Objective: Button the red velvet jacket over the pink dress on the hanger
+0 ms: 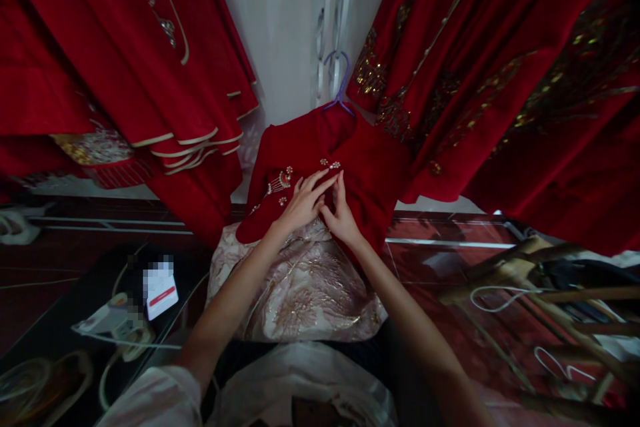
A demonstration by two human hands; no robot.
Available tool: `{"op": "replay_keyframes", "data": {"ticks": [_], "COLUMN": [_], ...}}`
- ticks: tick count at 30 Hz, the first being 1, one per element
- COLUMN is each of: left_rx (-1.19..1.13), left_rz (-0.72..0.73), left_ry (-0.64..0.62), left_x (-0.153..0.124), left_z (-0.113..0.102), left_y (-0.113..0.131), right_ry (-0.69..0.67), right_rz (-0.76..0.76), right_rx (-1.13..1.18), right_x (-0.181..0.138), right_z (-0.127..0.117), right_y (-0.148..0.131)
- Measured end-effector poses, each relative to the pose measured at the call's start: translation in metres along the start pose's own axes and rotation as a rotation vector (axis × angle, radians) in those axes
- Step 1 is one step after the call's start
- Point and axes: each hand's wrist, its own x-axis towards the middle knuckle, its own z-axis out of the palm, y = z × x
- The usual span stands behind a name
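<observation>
A red garment [376, 153] hangs in front of me on a purple hanger [342, 83], its chest set with beaded ornaments [280, 180]. My left hand [306, 200] lies on its front with the fingers stretched out flat, just below a small cluster of pale beads [330, 164]. Close against those fingertips, my right hand [343, 215] has its fingers drawn together near the cloth. Whatever it may pinch is too small to make out. Pale patterned fabric with metallic thread [305, 287] is spread over my lap, beneath the garment's lower edge.
Red embroidered garments hang at the left [200, 80] and right [480, 93]. On a dark surface [185, 263] at left lie a phone [163, 297], cables and a roll of tape-like material [70, 387]. A wooden rack [565, 297] with white cords stands at right.
</observation>
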Motion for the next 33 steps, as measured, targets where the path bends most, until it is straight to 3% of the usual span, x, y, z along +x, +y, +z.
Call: {"op": "replay_keyframes", "data": {"ticks": [4,10,14,19,25,33], "left_rx": [0.029,0.133,0.119,0.013,-0.184,-0.312], "left_rz": [-0.059,-0.316,-0.366,-0.369,-0.311,-0.294], "left_ry": [0.053,0.240,0.134,0.027,-0.033,-0.052], "left_x": [-0.024,-0.070,-0.091,-0.085,-0.076,-0.073], "left_z": [0.002,0.000,-0.008,-0.011,0.015,0.012], "left_y": [-0.002,-0.021,-0.025,0.009,0.058,0.065], "right_ry": [-0.001,0.122,0.147,0.154,0.157,0.281], "right_rz": [0.014,0.064,0.119,0.198,0.284,0.270], "right_rx": [-0.083,-0.193,-0.277,-0.391,-0.426,-0.005], "right_x": [-0.012,-0.015,-0.021,-0.026,-0.027,-0.021], "right_z": [0.007,0.014,0.016,0.014,0.009,0.016], "right_y": [0.017,0.023,0.017,0.006,0.004,0.010]}}
